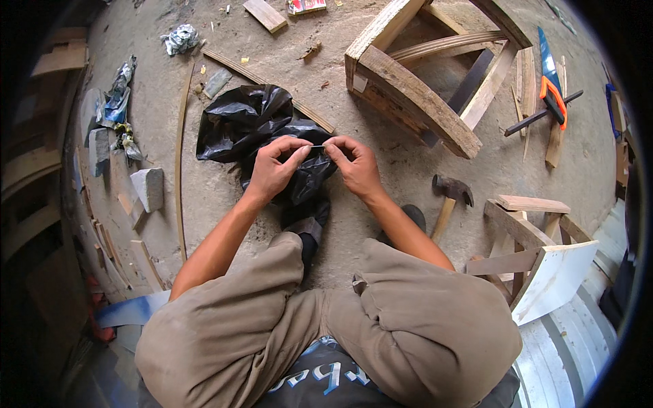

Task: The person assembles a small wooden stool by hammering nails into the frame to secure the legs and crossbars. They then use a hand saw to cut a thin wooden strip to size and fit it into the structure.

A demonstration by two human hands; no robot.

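On a dusty concrete floor (272,41), centre frame, your left hand (272,168) and right hand (357,166) pinch a thin nail (317,146) above the black bag (255,122); you seem to be sorting it, so keep the fingertip grip steady.

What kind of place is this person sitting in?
Most likely a small woodworking or carpentry workshop. On the bare concrete floor lie a curved wooden frame, a claw hammer and a handsaw, with offcuts scattered about.

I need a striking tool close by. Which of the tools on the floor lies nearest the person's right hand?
The wooden-handled hammer with the dark metal head, just right of the right hand. The blue handsaw with the orange handle lies much farther off, beyond the curved wooden frame.
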